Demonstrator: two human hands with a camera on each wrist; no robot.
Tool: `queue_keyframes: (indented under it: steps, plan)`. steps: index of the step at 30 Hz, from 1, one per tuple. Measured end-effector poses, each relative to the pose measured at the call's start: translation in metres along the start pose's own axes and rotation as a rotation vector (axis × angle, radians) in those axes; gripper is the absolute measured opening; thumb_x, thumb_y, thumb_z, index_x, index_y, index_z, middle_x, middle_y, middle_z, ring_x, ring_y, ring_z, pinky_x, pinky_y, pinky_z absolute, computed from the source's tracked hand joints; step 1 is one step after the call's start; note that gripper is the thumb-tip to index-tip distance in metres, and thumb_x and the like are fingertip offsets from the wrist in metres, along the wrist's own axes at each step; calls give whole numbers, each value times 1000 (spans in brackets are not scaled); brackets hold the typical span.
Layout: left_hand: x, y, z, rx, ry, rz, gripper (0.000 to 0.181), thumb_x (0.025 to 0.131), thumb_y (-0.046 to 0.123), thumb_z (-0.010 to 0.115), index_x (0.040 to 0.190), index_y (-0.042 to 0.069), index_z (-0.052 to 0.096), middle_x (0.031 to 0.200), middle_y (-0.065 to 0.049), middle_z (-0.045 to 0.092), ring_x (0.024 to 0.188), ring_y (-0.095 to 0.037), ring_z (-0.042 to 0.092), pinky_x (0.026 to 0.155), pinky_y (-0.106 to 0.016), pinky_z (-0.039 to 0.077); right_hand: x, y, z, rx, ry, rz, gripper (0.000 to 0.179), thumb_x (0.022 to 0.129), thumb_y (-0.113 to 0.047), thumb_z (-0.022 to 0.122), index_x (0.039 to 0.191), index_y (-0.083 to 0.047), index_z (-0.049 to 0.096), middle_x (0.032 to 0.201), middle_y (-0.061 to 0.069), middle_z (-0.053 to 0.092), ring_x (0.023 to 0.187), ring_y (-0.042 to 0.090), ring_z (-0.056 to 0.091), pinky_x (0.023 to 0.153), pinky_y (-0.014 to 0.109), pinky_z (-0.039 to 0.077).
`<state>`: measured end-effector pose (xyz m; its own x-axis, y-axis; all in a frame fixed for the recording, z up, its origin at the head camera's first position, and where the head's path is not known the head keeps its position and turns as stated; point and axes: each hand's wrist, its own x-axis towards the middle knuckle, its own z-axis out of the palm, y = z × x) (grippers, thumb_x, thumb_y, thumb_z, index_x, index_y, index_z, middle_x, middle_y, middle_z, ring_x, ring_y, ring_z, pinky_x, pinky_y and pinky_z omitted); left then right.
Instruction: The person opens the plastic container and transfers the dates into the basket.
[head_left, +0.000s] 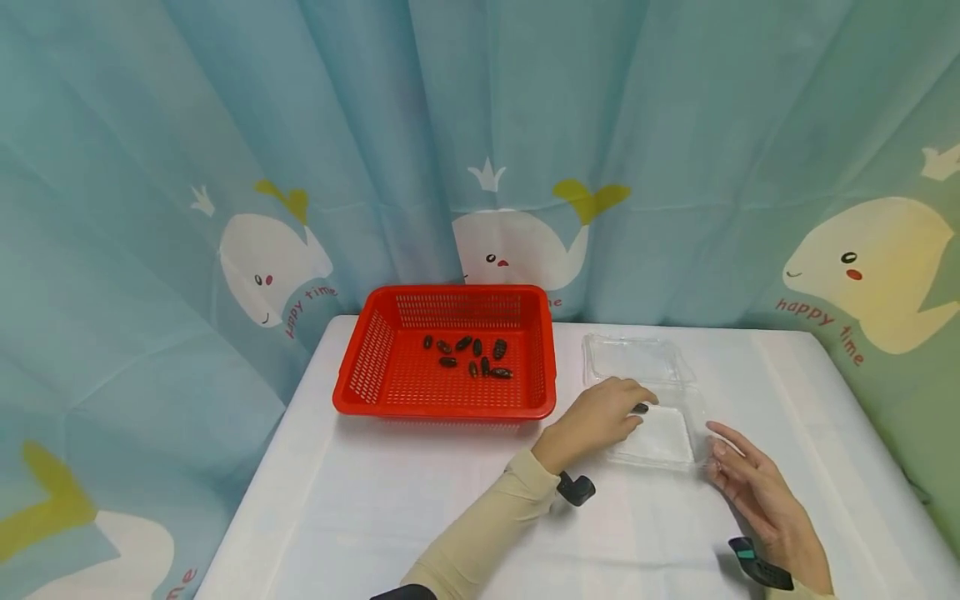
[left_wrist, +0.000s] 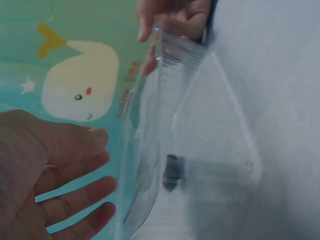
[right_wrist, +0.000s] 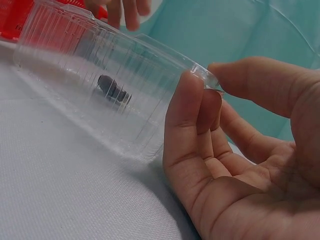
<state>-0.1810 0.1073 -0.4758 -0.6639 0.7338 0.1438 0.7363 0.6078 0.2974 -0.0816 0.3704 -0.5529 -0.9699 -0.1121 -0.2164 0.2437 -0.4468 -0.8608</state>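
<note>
A clear plastic box [head_left: 667,440] lies with its hinged lid [head_left: 630,358] folded back on the far side. Inside the box rests one dark, ridged oval piece [right_wrist: 114,90]; its exact kind cannot be told. My left hand [head_left: 603,414] is above the box's left side, near that piece. In the left wrist view its fingers [left_wrist: 82,192] are spread and hold nothing. With thumb and fingers, my right hand [right_wrist: 235,145] pinches the box's rim at the near right corner. Several similar dark oval pieces [head_left: 499,348] lie in the red basket [head_left: 444,412].
The basket stands at the back left of the white-covered table [head_left: 360,500], left of the box. A blue curtain [head_left: 525,100] with whale prints hangs directly behind the table and along its sides.
</note>
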Motion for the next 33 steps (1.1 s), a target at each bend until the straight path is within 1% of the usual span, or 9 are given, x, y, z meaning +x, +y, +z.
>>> queue_keyframes:
  steps: [4,8,13,16,20,26,33]
  plan:
    - [8,1,6,21,-26,1,35,101,19,67,135,26,69,133,14,70,119,-6,65,100,-16,50,-1,0,1,3,-1,-5,40,109,-2,48,128,-31,67,107,-10,70,88,4,66,77,19,58]
    - [15,-1,13,12,-62,-19,36,102,20,65,137,27,68,135,14,69,122,-3,64,102,-15,49,-1,0,0,-4,5,-3,40,109,-2,48,128,-32,67,108,-11,69,88,3,66,78,19,58]
    - [19,-4,17,4,-96,-55,35,103,22,63,138,27,67,136,15,69,124,-1,64,103,-16,49,0,0,-1,-18,12,1,40,109,-3,48,128,-33,66,110,-11,69,90,3,65,78,19,58]
    - [21,-5,21,-3,-107,-63,35,104,21,62,138,26,68,134,14,71,120,0,66,101,-16,50,1,1,-1,-21,8,-2,40,109,-3,48,129,-32,66,109,-11,69,90,3,65,78,19,58]
    - [23,-6,25,12,-105,-61,33,103,20,62,135,25,70,129,14,73,114,0,68,96,-15,51,1,2,-2,-25,-4,-11,40,109,-3,47,129,-32,66,108,-11,69,89,3,65,78,19,58]
    - [27,-4,30,67,-93,-55,34,101,18,64,133,27,72,127,14,74,114,-3,69,96,-16,52,2,3,-3,-53,9,-9,39,109,-4,48,128,-34,66,107,-12,69,88,2,64,77,18,57]
    - [30,-3,31,55,-83,-46,31,101,19,66,131,27,72,123,13,75,108,-3,68,92,-14,51,3,3,-4,-60,11,1,39,109,-5,48,127,-34,66,105,-12,69,88,3,65,78,19,58]
